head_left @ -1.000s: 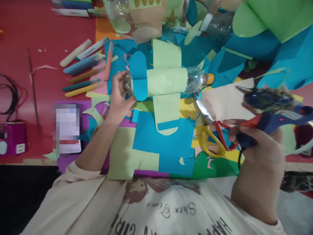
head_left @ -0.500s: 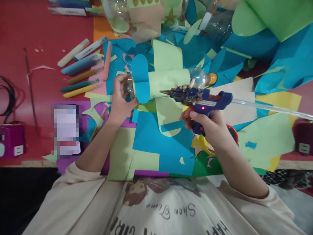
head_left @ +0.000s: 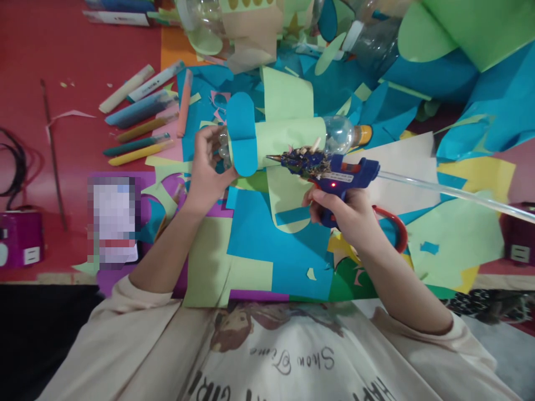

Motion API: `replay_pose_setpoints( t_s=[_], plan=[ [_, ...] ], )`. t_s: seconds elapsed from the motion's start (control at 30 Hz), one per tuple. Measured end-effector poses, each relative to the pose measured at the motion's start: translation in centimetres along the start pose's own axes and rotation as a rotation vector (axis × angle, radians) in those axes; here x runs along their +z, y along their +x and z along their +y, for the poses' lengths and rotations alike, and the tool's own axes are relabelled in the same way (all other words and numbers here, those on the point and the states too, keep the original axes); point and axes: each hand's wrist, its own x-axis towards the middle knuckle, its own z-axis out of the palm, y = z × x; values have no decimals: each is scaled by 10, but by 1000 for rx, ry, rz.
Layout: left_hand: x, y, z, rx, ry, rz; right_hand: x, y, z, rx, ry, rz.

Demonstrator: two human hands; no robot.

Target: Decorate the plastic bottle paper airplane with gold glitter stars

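Observation:
A clear plastic bottle (head_left: 339, 133) with an orange cap lies on its side, wrapped in light green paper (head_left: 288, 133). Light green paper wings (head_left: 288, 92) stick out above and below it, and a round-ended blue paper strip (head_left: 242, 133) crosses its base end. My left hand (head_left: 211, 167) grips that base end, fingers closed around it. In my right hand (head_left: 338, 206) is a blue hot glue gun (head_left: 326, 167) with a red light lit and a long clear glue stick (head_left: 455, 192) out the back. Its nozzle points left, over the green wrap near the blue strip.
Several markers (head_left: 137, 106) lie at the upper left, above a phone (head_left: 115, 223). Scissors with a red handle (head_left: 397, 228) rest beside my right wrist. Paper sheets and scraps (head_left: 276, 245) cover the table; other clear bottles (head_left: 374, 42) stand at the back.
The glue gun in my right hand has moved slightly left, bringing its nozzle closer to the blue strip. My left hand and the bottle have stayed almost still.

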Motion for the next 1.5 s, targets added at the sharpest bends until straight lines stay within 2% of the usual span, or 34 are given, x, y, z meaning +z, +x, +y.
replay_pose_setpoints(
  t_s=[0.13,0.5,1.07,1.5],
  plan=[
    [-1,0,-1,37,7,-22,1,1,-2,8,-1,11],
    [-1,0,4,11,2,-13,0,-2,-2,4,16,29],
    [2,0,16,-75,-13,5,-12,-7,0,20,19,75],
    [1,1,14,-50,-14,-1,-22,-13,-2,37,54,111]
  ],
)
